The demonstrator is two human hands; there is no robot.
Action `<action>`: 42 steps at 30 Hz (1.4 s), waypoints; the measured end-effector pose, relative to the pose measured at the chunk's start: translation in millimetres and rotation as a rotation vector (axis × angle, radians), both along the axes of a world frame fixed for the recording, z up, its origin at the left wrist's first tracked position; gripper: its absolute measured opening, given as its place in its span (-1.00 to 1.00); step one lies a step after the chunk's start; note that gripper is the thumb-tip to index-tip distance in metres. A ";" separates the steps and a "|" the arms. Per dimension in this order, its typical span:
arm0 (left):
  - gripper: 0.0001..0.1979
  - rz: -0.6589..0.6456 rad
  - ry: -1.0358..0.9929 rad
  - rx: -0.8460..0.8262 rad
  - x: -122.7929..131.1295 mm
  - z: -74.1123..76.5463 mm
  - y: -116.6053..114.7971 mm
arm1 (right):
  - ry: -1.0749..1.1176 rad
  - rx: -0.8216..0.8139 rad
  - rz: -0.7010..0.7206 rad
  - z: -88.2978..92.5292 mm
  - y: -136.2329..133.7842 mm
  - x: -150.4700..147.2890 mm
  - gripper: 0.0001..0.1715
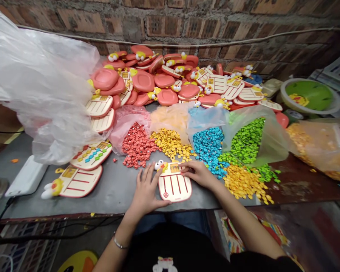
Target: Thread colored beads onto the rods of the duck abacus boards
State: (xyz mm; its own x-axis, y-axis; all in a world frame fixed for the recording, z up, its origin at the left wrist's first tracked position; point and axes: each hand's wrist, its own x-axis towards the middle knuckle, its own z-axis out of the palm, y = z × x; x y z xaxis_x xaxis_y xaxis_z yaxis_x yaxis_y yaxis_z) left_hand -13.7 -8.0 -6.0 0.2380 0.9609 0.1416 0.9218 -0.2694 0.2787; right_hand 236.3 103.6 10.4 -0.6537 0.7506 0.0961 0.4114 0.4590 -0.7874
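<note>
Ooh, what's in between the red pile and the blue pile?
A yellow pile lies between the red pile and the blue pile, in the head view.

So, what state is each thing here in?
Cream, red-slotted plastic board by the hands: flat, one red piece on it.
Left hand: spread, touching that board.
Right hand: bent at its edge, grip unclear.
Translucent green plastic bag: open, small green pieces spilling.
Translucent pink plastic bag: open, small red pieces spilling.
Rectangular white plastic box: lying flat, black cable attached.
</note>
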 end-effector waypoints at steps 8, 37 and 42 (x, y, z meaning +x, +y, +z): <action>0.13 -0.016 -0.016 -0.026 0.5 1.9 0.1 | 0.072 0.022 0.012 -4.0 -8.8 -50.8 -0.79; 0.14 -0.007 -0.066 -0.017 1.3 -3.8 1.4 | -0.011 0.341 0.014 5.3 55.6 -62.1 -0.87; 0.12 -0.006 -0.062 -0.016 1.6 -2.6 1.5 | -0.229 0.468 0.177 5.1 58.3 -77.1 -0.86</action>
State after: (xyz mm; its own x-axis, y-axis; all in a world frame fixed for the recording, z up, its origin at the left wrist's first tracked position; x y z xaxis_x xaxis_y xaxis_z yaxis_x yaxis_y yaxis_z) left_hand -12.1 -6.5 -8.5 0.2347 0.9618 0.1406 0.9013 -0.2695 0.3393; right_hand 159.2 161.9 15.5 -0.8094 0.5387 0.2339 0.4332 0.8166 -0.3815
